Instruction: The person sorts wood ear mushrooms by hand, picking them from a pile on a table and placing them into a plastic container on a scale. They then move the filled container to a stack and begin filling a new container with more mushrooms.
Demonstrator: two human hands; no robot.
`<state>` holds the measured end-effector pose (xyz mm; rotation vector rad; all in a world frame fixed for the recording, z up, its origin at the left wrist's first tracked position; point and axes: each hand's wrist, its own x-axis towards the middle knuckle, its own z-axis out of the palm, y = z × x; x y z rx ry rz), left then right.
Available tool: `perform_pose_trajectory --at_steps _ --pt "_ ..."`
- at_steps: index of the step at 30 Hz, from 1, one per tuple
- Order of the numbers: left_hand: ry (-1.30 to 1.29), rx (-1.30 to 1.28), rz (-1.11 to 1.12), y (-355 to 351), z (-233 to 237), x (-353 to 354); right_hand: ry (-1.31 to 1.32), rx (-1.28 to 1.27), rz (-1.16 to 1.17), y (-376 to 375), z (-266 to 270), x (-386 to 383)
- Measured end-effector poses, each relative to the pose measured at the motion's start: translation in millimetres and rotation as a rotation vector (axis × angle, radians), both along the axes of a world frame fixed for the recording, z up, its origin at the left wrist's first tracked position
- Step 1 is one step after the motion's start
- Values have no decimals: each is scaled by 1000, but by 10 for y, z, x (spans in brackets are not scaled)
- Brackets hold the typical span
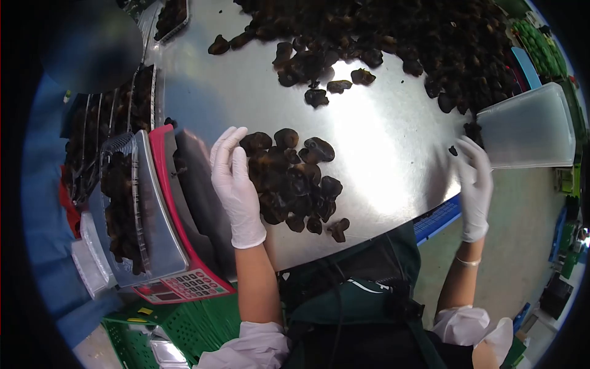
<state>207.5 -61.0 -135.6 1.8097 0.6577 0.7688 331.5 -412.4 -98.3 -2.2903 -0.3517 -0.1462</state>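
Note:
Dark brown, lobed pieces that look like wood ear mushrooms lie in a small heap on the metal table. My left hand, in a white glove, is at the heap's left side with its fingers stretched out, holding nothing. Over the table's right edge, my gloved right hand has loosely bent fingers with nothing visible in them. A small dark scrap is beside its fingers. Close to those fingertips stands a translucent plastic tub.
A red scale on the left bears a filled clear tray. Packed trays line up behind it. A large mushroom pile covers the table's far side. Below are a green crate and a blue basket.

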Motion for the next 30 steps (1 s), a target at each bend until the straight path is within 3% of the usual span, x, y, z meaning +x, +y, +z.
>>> perform_pose_trajectory --at_steps 4,5,7,10,12,14,16,17,18,20,21,25,30 --pt "1 -5 -24 -6 -35 2 77 99 498 1031 31 182" --pt "-1 10 -18 -13 -36 4 -145 63 580 1270 -66 384" --pt "16 51 -17 -4 -44 -5 -249 156 555 1812 -138 667" --pt "45 92 -6 17 -65 -11 -460 -96 471 2388 -297 1037" --pt "60 89 -3 15 -50 -13 -226 -349 653 2485 -208 1157" --pt "59 79 8 -2 -13 -10 -328 -255 659 2479 -210 1131" --pt "85 74 9 -11 10 -4 -1 345 580 2409 -168 967" --pt "81 54 4 -12 17 1 470 608 561 2324 80 804" --pt "77 53 3 -14 28 1 637 616 466 2245 292 690" --pt "85 59 0 -32 39 7 672 636 524 2120 192 694" --pt "81 55 -9 -37 31 11 752 772 562 2064 173 633" --pt "51 27 -14 -35 -2 -2 851 747 547 1904 223 485" --pt "57 40 -22 -23 9 -18 757 752 566 1776 282 380"
